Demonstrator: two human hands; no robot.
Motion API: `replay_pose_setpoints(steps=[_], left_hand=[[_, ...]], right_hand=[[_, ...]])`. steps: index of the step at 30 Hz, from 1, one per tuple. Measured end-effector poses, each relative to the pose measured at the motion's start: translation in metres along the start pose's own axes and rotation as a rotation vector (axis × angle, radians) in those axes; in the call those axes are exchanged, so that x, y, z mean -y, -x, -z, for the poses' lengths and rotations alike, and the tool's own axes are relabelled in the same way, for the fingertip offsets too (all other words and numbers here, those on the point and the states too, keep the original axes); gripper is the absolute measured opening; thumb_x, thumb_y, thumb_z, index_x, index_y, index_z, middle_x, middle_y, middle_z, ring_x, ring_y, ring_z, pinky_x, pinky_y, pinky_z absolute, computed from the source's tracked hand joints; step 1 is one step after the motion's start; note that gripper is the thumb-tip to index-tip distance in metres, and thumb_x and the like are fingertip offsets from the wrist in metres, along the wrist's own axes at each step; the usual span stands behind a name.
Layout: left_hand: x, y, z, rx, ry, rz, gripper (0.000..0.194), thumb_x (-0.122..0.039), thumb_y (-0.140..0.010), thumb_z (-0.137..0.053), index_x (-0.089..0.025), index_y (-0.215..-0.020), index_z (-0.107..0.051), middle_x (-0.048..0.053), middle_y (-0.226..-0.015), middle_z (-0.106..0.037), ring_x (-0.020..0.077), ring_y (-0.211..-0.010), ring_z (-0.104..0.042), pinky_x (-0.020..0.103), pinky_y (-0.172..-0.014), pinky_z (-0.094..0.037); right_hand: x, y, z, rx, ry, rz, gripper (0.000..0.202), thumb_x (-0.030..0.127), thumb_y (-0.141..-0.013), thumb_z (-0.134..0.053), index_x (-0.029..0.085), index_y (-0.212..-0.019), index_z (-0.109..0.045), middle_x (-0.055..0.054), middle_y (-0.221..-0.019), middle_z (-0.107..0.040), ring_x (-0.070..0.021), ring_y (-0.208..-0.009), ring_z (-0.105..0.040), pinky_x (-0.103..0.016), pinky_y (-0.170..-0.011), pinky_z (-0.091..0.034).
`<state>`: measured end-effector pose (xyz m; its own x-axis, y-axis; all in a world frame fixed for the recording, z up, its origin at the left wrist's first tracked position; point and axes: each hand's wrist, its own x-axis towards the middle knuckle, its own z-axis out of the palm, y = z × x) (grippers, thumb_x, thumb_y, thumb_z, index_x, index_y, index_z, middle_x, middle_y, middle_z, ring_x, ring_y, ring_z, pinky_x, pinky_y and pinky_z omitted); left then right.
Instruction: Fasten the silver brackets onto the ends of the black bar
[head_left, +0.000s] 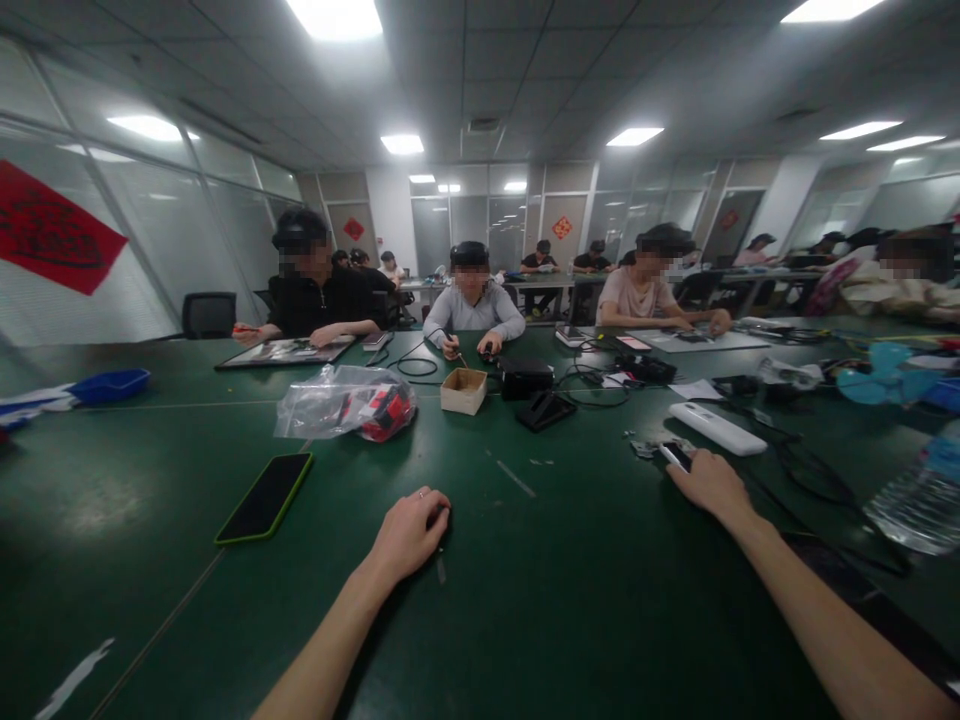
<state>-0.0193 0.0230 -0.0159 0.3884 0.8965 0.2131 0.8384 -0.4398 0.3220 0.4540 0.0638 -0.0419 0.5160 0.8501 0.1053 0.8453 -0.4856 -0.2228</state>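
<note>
My left hand (412, 530) rests on the green table (540, 600) with its fingers curled in. A dark patch shows between thumb and fingers; whether it is an object or shadow I cannot make out. Farther right, my right hand (712, 485) is closed on a small white and black object (676, 457) at the tabletop. Small metal pieces (643, 447) lie just beyond its fingertips. Behind that hand is a long white plastic case (718, 428). A phone with a green edge (266, 497) lies to the left of my left hand.
A clear plastic bag (319, 405) with red and black contents, a small open box (463, 391) and a black stand (545, 410) stand mid-table. Cables and a water bottle (921, 495) are at right. Co-workers sit across the table, one (472, 300) directly opposite.
</note>
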Motion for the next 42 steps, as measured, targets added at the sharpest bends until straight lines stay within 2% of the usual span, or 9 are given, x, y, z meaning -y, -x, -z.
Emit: replay_pose_setpoints(steps=[5, 12, 19, 28, 42], left_hand=[[0.001, 0.0, 0.0, -0.01, 0.002, -0.019, 0.02, -0.025, -0.087, -0.041, -0.02, -0.092, -0.06, 0.003, -0.083, -0.06, 0.0156, -0.074, -0.056, 0.027, -0.068, -0.039], [0.001, 0.0, -0.001, -0.011, 0.009, -0.008, 0.02, -0.026, -0.087, -0.042, -0.02, -0.091, -0.06, 0.003, -0.083, -0.06, 0.0157, -0.075, -0.057, 0.026, -0.068, -0.04], [0.0, 0.0, 0.001, -0.009, 0.0, 0.001, 0.02, -0.025, -0.087, -0.042, -0.02, -0.092, -0.061, 0.003, -0.084, -0.06, 0.0155, -0.075, -0.057, 0.026, -0.069, -0.04], [0.001, -0.001, 0.0, 0.0, -0.002, -0.007, 0.02, -0.025, -0.087, -0.042, -0.02, -0.091, -0.06, 0.003, -0.082, -0.059, 0.016, -0.074, -0.055, 0.025, -0.068, -0.039], [0.002, -0.001, -0.002, -0.019, 0.013, -0.03, 0.019, -0.025, -0.086, -0.043, -0.02, -0.091, -0.061, 0.003, -0.082, -0.06, 0.0155, -0.074, -0.057, 0.025, -0.067, -0.039]], right_hand=[[0.002, 0.003, 0.004, -0.021, -0.006, -0.014, 0.051, 0.042, -0.082, -0.042, 0.006, -0.117, -0.05, -0.02, -0.107, -0.057, -0.0316, -0.097, -0.059, -0.038, -0.076, -0.049], [0.003, 0.006, 0.007, -0.108, -0.04, -0.005, 0.05, 0.044, -0.085, -0.04, 0.007, -0.117, -0.05, -0.019, -0.108, -0.057, -0.0311, -0.1, -0.057, -0.038, -0.08, -0.047], [0.005, 0.01, 0.014, -0.082, -0.034, 0.001, 0.047, 0.042, -0.084, -0.042, 0.01, -0.117, -0.05, -0.019, -0.112, -0.054, -0.0309, -0.101, -0.056, -0.039, -0.078, -0.048], [0.007, 0.013, 0.014, -0.069, -0.003, 0.098, 0.044, 0.041, -0.082, -0.046, 0.018, -0.119, -0.047, -0.014, -0.118, -0.05, -0.0302, -0.101, -0.056, -0.038, -0.074, -0.048], [0.008, 0.017, 0.014, -0.16, -0.043, 0.103, 0.042, 0.039, -0.08, -0.049, 0.019, -0.118, -0.048, -0.012, -0.115, -0.051, -0.0284, -0.097, -0.057, -0.036, -0.072, -0.046]])
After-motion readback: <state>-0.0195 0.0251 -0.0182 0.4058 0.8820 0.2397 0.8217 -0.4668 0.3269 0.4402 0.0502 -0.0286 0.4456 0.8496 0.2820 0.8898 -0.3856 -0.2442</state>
